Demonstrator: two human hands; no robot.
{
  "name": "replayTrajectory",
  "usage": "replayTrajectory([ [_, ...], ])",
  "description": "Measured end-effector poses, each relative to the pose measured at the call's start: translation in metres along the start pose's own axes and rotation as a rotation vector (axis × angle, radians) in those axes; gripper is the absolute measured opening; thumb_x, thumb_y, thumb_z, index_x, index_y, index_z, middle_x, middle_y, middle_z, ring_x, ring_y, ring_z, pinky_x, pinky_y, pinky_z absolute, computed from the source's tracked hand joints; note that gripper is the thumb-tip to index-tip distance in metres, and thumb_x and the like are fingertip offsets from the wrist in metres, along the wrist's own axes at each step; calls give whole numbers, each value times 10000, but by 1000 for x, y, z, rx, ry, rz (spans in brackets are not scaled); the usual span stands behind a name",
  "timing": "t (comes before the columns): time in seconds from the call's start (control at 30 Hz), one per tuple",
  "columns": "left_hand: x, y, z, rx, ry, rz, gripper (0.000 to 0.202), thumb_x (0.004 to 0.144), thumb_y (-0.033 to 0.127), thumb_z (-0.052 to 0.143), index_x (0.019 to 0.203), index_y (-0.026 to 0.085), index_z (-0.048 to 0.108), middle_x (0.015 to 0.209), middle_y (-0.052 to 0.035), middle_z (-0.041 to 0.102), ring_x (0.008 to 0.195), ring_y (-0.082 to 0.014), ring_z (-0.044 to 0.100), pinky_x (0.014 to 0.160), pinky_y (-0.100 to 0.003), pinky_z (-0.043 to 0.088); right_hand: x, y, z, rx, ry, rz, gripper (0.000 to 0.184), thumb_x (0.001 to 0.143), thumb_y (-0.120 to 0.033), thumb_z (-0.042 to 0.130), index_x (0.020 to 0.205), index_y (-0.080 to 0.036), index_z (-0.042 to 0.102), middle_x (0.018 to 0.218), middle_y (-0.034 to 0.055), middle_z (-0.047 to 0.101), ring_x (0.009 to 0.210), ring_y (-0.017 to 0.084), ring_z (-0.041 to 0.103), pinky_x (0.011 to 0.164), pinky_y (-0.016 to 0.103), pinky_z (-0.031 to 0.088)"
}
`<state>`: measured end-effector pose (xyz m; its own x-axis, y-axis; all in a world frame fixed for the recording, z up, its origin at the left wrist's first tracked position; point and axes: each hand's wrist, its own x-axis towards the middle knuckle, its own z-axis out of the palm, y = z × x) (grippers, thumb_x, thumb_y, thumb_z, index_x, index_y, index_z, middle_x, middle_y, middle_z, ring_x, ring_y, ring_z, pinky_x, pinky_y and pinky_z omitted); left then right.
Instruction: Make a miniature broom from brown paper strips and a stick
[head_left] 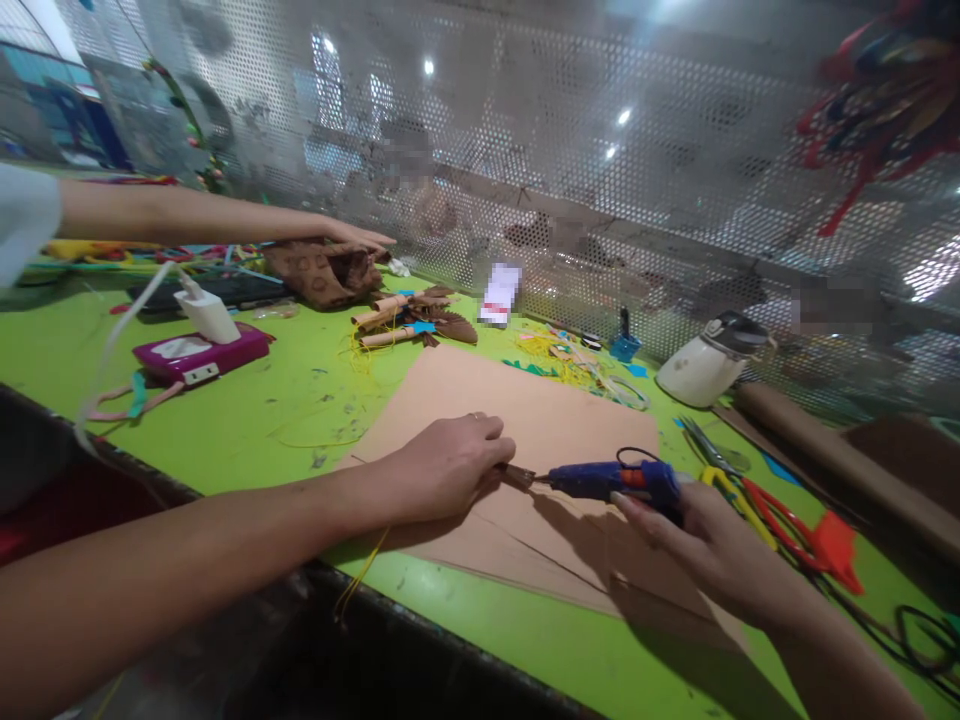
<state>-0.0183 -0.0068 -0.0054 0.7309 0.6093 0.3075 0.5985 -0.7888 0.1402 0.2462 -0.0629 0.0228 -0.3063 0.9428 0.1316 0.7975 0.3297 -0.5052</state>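
Bench [300, 395]: paper sheets [517, 390], near front edge; phone [500, 297], behind, toward back edge; power strip [225, 355], left; scissors [724, 466], right; glue gun [596, 480], above sheets.

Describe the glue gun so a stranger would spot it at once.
On the green table, find the large tan paper. Over its right part, the right hand holds the glue gun, which points left at a brown piece in the left hand. Unlike the yellow- and orange-handled scissors to its right, its body is dark blue with an orange patch.
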Motion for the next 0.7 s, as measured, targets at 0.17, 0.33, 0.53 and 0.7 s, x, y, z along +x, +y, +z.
replayTrajectory([
  [0.17,0,1,0,13,-7,-18,100,865,244,480,800,180,523,847,-36,508,713,-148,467,591,-264,348,1,-9,2,51,15,-7,338,856,-446,477,828,-152,643,663,41,608,599,163,535,529,249,442],
  [0.33,0,0,1,16,-2,-18,102,868,241,474,797,180,517,838,-35,503,712,-151,467,594,-268,352,1,-8,3,41,-14,-3,337,860,-445,474,843,-153,640,689,39,615,616,163,541,552,250,446],
  [0.53,0,1,1,-17,4,-2,71,855,217,493,801,176,516,838,-37,500,703,-148,461,596,-271,356,1,-10,4,35,13,-13,325,863,-431,460,825,-155,626,666,39,608,616,169,550,567,258,458],
  [0.7,0,2,0,-29,-8,3,92,864,219,478,797,173,521,829,-40,503,700,-148,469,592,-274,354,2,-9,3,4,15,-22,327,857,-442,464,782,-163,616,662,38,608,617,170,544,562,259,448],
])
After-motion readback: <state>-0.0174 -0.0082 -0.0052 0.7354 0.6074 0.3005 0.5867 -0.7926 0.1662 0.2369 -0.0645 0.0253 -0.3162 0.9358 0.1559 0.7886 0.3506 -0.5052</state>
